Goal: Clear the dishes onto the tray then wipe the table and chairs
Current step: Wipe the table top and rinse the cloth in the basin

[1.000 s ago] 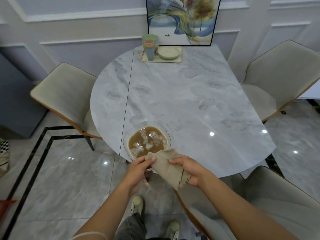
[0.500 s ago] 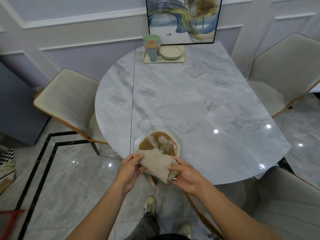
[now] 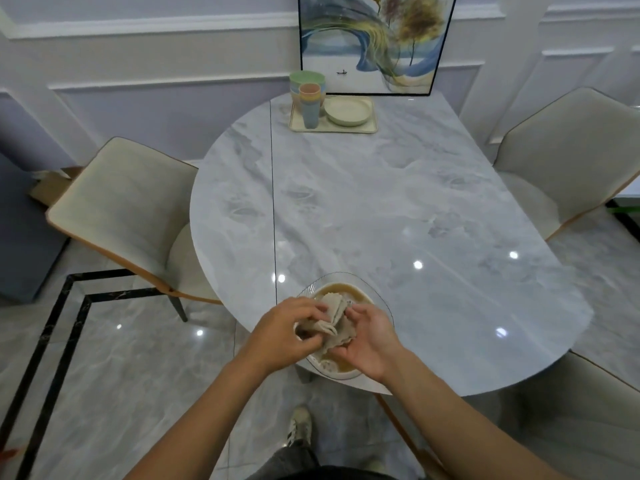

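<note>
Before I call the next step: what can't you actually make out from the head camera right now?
- Glass bowl: near rim and most of the brown liquid, covered by both hands and the cloth.
- Left hand and right hand: whether the cloth touches the liquid is hidden.
- Stacked cups on the tray: count too small to tell.
- Near-right chair: cut off by the frame edge.

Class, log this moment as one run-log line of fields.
stage: cloth prep | left hand + right hand: bunching cloth over bowl of brown water | dishes: on tray | table: no wiping now
</note>
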Action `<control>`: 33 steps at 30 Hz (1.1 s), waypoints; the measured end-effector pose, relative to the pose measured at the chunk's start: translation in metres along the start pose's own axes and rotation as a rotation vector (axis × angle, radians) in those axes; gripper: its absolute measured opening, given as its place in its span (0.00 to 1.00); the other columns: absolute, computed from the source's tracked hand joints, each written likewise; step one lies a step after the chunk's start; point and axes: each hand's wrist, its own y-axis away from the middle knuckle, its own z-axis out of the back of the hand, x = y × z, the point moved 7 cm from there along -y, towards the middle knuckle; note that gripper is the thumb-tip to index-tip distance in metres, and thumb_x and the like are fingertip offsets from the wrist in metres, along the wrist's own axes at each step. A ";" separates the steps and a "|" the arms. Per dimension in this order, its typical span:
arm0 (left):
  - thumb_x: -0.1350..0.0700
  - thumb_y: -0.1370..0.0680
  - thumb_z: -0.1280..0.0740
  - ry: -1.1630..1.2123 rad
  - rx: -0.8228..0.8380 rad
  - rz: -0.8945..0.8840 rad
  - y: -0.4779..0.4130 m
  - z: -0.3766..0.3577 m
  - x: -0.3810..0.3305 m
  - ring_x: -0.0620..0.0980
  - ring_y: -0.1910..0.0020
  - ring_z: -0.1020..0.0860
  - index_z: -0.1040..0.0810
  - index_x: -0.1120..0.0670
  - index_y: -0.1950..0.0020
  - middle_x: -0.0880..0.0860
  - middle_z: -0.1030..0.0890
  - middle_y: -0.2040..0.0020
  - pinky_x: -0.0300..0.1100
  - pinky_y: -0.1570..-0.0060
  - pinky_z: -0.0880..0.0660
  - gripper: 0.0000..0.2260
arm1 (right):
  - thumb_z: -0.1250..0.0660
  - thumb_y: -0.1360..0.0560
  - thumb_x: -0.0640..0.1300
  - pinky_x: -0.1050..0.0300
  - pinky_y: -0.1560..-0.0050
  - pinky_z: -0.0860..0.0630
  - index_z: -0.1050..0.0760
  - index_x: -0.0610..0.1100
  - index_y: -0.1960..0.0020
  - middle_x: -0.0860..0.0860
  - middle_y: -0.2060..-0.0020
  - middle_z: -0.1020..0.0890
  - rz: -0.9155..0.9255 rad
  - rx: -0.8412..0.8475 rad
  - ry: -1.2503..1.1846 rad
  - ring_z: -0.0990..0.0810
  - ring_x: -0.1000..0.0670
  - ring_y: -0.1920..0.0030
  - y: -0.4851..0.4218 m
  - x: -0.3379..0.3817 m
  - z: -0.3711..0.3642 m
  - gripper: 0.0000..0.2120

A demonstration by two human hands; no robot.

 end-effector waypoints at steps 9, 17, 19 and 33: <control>0.41 0.21 0.30 -0.136 0.101 -0.227 0.003 0.004 0.024 0.43 0.35 0.29 0.18 0.43 0.32 0.43 0.27 0.35 0.41 0.35 0.30 0.18 | 0.39 0.15 0.42 0.49 0.56 0.17 0.25 0.38 0.32 0.37 0.40 0.17 0.080 -0.126 0.058 0.14 0.40 0.45 -0.027 -0.002 -0.007 0.14; 0.48 0.18 0.31 0.403 0.095 0.299 -0.017 0.004 0.083 0.45 0.42 0.20 0.23 0.44 0.35 0.45 0.20 0.41 0.44 0.42 0.19 0.12 | 0.37 0.19 0.33 0.44 0.46 0.17 0.21 0.39 0.38 0.38 0.44 0.16 0.234 -0.313 0.300 0.16 0.39 0.43 -0.043 0.013 -0.002 0.11; 0.47 0.19 0.29 0.634 0.193 0.518 -0.015 -0.011 0.091 0.50 0.41 0.18 0.23 0.46 0.35 0.50 0.17 0.42 0.47 0.43 0.18 0.14 | 0.38 0.19 0.33 0.43 0.45 0.17 0.21 0.37 0.39 0.38 0.45 0.15 0.248 -0.290 0.331 0.16 0.40 0.46 -0.045 0.013 -0.008 0.11; 0.60 0.21 0.27 0.905 -0.081 0.668 -0.009 -0.011 0.113 0.56 0.48 0.15 0.21 0.59 0.40 0.61 0.16 0.45 0.46 0.51 0.17 0.11 | 0.34 0.19 0.36 0.48 0.46 0.18 0.18 0.37 0.43 0.38 0.49 0.14 0.215 -0.241 0.517 0.14 0.42 0.51 -0.049 0.059 0.017 0.08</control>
